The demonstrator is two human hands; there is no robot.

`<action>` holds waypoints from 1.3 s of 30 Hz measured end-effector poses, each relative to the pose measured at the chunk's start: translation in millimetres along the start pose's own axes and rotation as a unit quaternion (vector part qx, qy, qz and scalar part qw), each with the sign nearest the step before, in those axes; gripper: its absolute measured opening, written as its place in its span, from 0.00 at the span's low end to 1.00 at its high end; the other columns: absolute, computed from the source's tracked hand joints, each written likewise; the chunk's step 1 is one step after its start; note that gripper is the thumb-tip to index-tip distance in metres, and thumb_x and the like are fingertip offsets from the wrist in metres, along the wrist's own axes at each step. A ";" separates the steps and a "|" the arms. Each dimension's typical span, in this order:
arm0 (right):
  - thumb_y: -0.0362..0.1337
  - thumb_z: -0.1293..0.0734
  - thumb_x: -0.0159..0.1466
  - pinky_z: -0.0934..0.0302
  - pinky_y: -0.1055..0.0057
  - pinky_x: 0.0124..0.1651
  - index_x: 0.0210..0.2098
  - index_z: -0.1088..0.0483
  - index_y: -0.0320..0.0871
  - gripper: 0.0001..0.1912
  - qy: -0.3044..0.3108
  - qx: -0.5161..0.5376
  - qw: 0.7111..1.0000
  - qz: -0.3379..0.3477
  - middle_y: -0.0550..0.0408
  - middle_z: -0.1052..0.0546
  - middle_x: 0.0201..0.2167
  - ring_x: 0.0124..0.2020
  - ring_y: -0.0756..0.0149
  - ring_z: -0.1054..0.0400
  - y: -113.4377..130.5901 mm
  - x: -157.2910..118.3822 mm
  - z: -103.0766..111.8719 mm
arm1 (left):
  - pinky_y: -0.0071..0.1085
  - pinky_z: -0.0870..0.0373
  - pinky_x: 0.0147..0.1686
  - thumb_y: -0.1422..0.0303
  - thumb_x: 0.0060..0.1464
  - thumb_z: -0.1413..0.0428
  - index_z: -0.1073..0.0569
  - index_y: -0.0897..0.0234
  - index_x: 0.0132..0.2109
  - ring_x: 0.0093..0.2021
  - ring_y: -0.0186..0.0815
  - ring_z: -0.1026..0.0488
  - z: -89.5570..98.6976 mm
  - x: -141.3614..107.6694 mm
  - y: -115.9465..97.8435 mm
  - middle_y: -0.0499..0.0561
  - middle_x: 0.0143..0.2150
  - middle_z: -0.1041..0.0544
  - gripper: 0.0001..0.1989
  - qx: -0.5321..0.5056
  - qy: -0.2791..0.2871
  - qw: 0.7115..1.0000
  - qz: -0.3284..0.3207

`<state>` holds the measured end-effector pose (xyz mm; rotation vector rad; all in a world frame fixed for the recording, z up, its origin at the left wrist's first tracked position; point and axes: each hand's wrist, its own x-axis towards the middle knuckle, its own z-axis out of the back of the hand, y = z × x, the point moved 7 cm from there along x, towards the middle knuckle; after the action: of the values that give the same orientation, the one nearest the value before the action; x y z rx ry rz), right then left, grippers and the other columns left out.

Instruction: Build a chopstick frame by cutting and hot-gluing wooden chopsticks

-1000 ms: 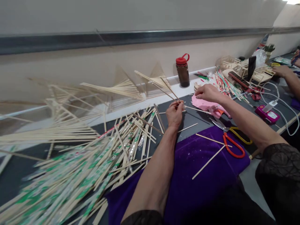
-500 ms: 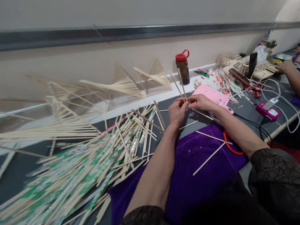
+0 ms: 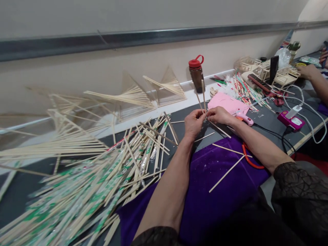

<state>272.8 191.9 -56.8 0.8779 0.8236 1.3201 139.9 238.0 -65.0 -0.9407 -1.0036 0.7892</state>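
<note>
Two wooden chopsticks stand nearly upright between my hands, their lower ends close together and their tops slightly apart. My left hand pinches them near the bottom. Beside it, my right hand has its fingers pinched at the same lower ends, which the fingertips partly hide. Under my right wrist lies a pink glue gun. A loose chopstick slants out below my right hand. Two more loose chopsticks lie on the purple cloth near a red loop-shaped handle, partly under my forearm.
A large pile of chopsticks, many in green-printed wrappers, covers the left. Twisted fan-shaped stick structures stand along the wall. Behind my hands are a red-capped bottle and pink sheet. A purple power adapter and another person's hand are right.
The upright chopsticks have swung to the right at their tops and stand straighter. My right fingers have shifted slightly at their lower ends. The whole view has moved a little.
</note>
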 end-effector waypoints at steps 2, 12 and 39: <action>0.26 0.33 0.54 0.40 0.76 0.27 0.31 0.19 0.39 0.10 0.002 -0.015 1.000 0.007 0.62 0.26 0.21 0.22 0.73 0.36 -0.2 -0.5 -2.8 | 0.30 0.29 0.37 0.69 0.49 0.38 0.19 0.63 0.35 0.33 0.35 0.24 -1.1 -0.1 1.6 0.49 0.32 0.19 0.05 -0.007 0.001 1.000 0.003; 0.31 0.32 0.63 0.39 0.74 0.40 0.41 0.18 0.42 0.11 -0.026 -0.277 0.960 0.041 0.52 0.16 0.38 0.40 0.64 0.25 8.7 -1.5 -4.8 | 0.29 0.28 0.34 0.67 0.50 0.41 0.19 0.63 0.37 0.34 0.35 0.24 0.5 -2.3 2.7 0.50 0.34 0.19 0.08 0.007 0.005 1.000 0.005; 0.40 0.35 0.68 0.39 0.71 0.41 0.46 0.18 0.41 0.16 0.023 -0.412 0.911 -0.025 0.44 0.16 0.46 0.48 0.57 0.23 37.2 -34.4 -7.6 | 0.23 0.37 0.20 0.61 0.51 0.43 0.21 0.67 0.42 0.30 0.35 0.26 15.2 4.3 2.0 0.52 0.33 0.22 0.16 -0.038 -0.062 0.997 0.038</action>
<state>246.7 159.7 -26.7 0.1503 0.2500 1.4613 126.9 246.7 -61.7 -1.0098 -1.1174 0.8853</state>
